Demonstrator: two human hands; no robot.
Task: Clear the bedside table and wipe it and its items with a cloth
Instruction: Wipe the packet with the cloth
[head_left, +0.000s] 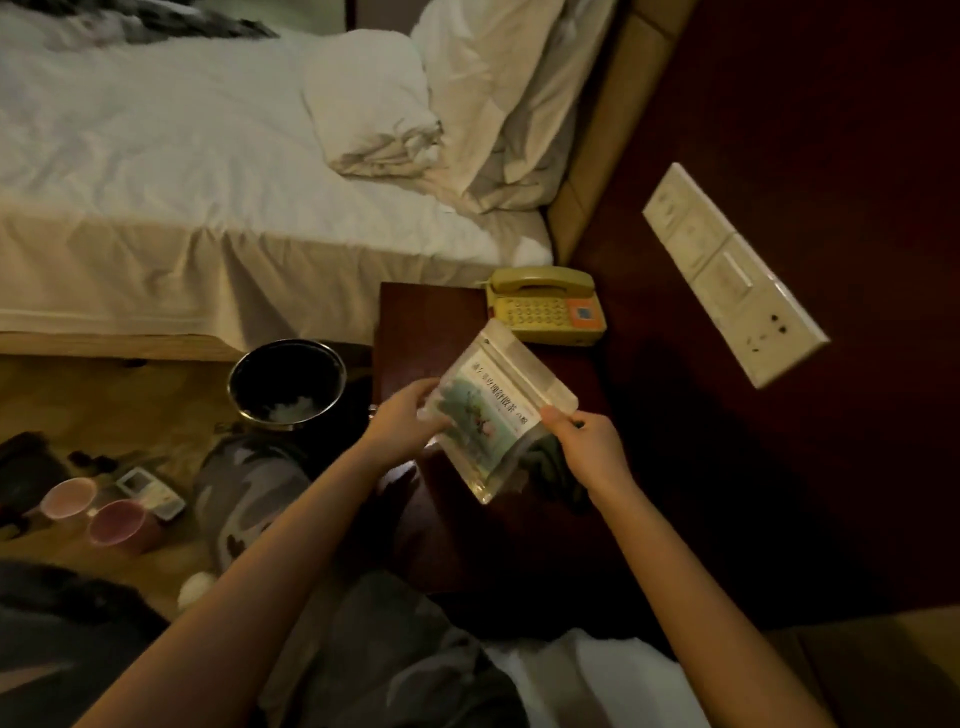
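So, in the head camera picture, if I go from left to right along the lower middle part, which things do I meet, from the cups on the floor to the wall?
Two pink cups → metal bin → left hand → printed pouch → right hand → wall switch panel.

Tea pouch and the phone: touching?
Cannot tell. In the head view the tea pouch, held by the left hand and right hand, has its top corner overlapping the phone; one view cannot settle contact or gap.
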